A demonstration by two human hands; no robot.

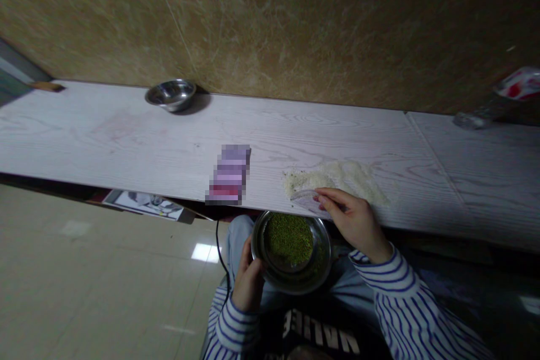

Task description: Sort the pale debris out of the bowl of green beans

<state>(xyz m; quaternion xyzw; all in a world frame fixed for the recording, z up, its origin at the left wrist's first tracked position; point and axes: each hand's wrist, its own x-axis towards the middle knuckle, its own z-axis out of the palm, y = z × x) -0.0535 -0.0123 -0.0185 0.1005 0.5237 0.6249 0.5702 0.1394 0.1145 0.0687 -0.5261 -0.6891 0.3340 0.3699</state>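
My left hand is closed on the rim of a steel bowl, which sits over my lap just below the table's front edge. Small green beans, which look like mung beans, lie in the bowl. Between its thumb and fingers my right hand pinches a thin, clear, curved-edged piece of plastic, held low over the tabletop. Right beside that piece, white grains like rice are spread in a loose patch, with a few darker specks at the left end.
A pixelated flat rectangular object lies left of the grains. Against the wall stands a second steel bowl. A clear bottle with a red label is at the far right. A dark cable hangs below the white table.
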